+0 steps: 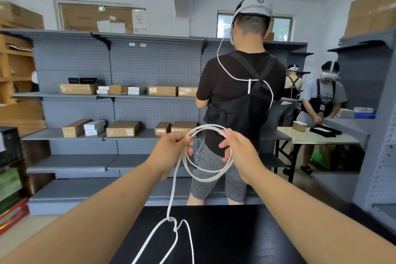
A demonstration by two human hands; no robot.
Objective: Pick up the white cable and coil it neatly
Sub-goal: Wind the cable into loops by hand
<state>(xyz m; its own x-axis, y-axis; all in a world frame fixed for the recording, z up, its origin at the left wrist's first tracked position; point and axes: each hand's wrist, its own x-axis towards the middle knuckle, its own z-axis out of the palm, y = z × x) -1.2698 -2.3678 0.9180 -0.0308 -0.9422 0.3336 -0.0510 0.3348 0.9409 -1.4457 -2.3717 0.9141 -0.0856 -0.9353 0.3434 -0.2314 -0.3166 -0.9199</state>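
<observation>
1. Two hands hold the white cable point(207, 174): your left hand point(171, 146) pinches the coil at 9 o'clock, right hand point(237, 152) cups 3.
2. Clear the knot point(171, 219) above the tabletop point(246, 238) before the next loop.

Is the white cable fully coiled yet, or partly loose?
Partly coiled: the white cable forms loops between left hand and right hand, with loose, tangled length trailing onto the black table.

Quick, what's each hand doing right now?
Left hand: closed, pinching the white cable at the coil's left side.
Right hand: closed around the coil's right side.
</observation>
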